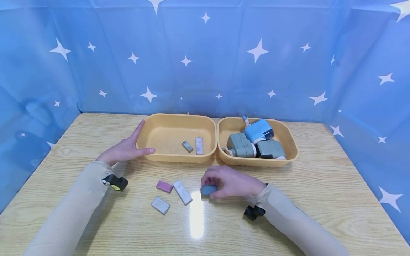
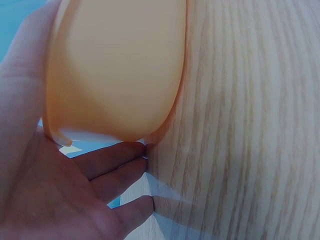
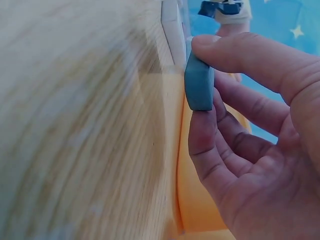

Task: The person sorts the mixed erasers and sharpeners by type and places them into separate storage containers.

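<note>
My right hand (image 1: 232, 181) pinches a blue eraser (image 3: 200, 82) with slanted ends between thumb and fingertips, just at the tabletop in front of the bins. At the left end of a yellow-orange bin (image 1: 174, 159) rests my left hand (image 1: 123, 149), its thumb over the near rim and its fingers spread along the end wall. The left wrist view has these fingers (image 2: 117, 175) fairly straight beside the bin. Inside that bin lie a white eraser (image 1: 199, 145) and a small greyish one (image 1: 187, 146).
Between the hands, a pink eraser (image 1: 164, 186) and two white erasers, one long (image 1: 182, 192) and one shorter (image 1: 161, 205), lie on the wooden table (image 1: 134, 231). A second bin (image 1: 256, 162) holds a blue crank pencil sharpener (image 1: 257, 129) and grey-green ones (image 1: 241, 145). Blue star-patterned cloth (image 1: 205, 78) stands behind.
</note>
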`<action>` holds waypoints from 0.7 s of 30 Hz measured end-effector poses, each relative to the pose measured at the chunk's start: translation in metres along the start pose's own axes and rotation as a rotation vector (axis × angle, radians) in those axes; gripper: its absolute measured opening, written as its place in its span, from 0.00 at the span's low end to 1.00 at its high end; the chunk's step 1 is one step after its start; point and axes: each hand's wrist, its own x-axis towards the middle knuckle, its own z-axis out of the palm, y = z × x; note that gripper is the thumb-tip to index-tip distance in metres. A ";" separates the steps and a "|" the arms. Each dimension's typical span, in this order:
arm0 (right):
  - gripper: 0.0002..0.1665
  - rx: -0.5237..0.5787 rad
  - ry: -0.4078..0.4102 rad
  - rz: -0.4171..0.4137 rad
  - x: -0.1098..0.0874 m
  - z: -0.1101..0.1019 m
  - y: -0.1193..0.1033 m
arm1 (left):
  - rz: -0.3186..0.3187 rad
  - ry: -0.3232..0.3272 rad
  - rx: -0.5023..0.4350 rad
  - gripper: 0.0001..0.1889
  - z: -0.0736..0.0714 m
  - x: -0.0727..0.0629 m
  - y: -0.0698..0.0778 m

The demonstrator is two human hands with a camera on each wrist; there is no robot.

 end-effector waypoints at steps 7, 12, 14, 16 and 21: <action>0.17 -0.003 0.011 -0.037 0.013 0.000 -0.002 | 0.003 -0.002 -0.001 0.59 -0.001 0.000 0.001; 0.18 0.028 0.006 -0.031 0.023 -0.001 -0.007 | -0.004 0.003 0.008 0.60 -0.001 0.001 0.001; 0.18 0.030 -0.001 -0.031 0.027 -0.001 -0.009 | -0.005 0.004 0.009 0.60 -0.001 0.001 0.002; 0.18 0.022 -0.008 -0.026 0.031 -0.001 -0.012 | -0.004 0.001 0.009 0.60 -0.001 0.000 0.002; 0.17 0.008 -0.030 -0.022 0.042 0.000 -0.018 | 0.001 0.000 0.004 0.60 -0.001 0.000 0.002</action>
